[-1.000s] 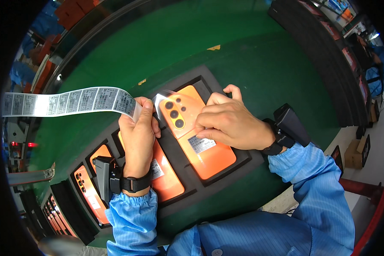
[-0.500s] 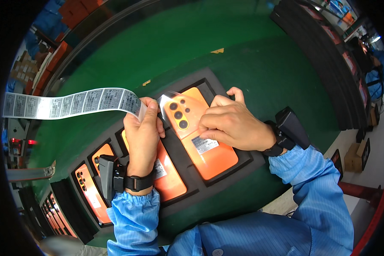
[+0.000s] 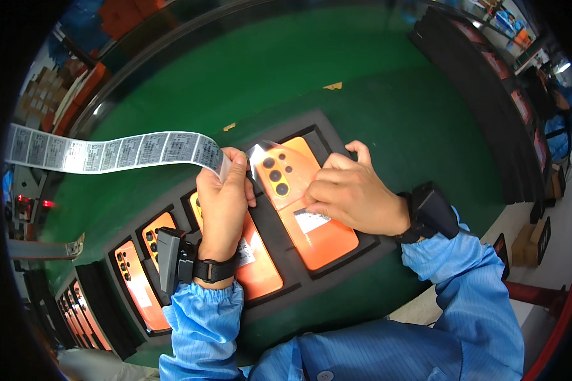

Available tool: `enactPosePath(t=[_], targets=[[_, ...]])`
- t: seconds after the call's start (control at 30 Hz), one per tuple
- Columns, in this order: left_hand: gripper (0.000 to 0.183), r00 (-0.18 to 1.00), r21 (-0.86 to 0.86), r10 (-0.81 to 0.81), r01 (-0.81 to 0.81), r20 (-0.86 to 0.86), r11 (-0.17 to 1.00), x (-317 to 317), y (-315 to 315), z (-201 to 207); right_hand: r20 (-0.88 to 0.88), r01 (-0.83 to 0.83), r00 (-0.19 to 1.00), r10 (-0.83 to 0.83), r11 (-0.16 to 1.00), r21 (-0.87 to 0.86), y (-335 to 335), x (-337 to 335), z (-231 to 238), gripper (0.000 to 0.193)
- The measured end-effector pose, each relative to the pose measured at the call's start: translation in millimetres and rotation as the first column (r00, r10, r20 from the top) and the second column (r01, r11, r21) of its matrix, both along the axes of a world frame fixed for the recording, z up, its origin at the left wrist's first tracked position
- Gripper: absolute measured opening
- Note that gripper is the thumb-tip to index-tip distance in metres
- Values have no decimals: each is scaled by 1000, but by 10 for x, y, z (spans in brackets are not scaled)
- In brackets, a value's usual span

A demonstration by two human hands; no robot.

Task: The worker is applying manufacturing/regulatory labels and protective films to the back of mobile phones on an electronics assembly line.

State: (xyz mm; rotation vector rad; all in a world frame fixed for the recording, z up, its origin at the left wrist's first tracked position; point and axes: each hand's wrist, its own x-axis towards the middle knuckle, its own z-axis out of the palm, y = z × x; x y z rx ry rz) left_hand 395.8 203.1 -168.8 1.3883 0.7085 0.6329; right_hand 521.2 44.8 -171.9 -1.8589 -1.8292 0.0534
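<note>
My left hand (image 3: 221, 202) pinches the end of a curling strip of printed silver labels (image 3: 124, 152), which runs off to the left. An orange phone (image 3: 329, 246) lies back up in a dark foam tray (image 3: 274, 236). Clear film (image 3: 260, 152) covers its camera end, lifted at the upper left corner. Over this phone my right hand (image 3: 353, 193) is closed, thumb and fingertips together at the upper edge of a label (image 3: 311, 221) on its back. Whether those fingertips grip film or label is hidden. A second orange phone (image 3: 260, 273), also labelled, lies partly beneath my left hand.
Two more orange phones (image 3: 138, 289) sit in the tray's left part. Further left stand stacked trays with phones (image 3: 86, 314). Tall dark foam trays (image 3: 473, 95) are stacked at the right. The green table (image 3: 394, 127) has small yellow tape scraps (image 3: 332, 86).
The whole view has shifted slightly, so the tray and phones appear a little further right and lower. Both hands keep about the same places over the phones.
</note>
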Motion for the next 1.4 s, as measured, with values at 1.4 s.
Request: enactPosePath(t=[1.4], targets=[[36, 610, -78, -784, 792, 112, 605, -3166, -585, 1357, -494, -535, 774, 396, 826, -177, 594, -1544, 1247, 31]])
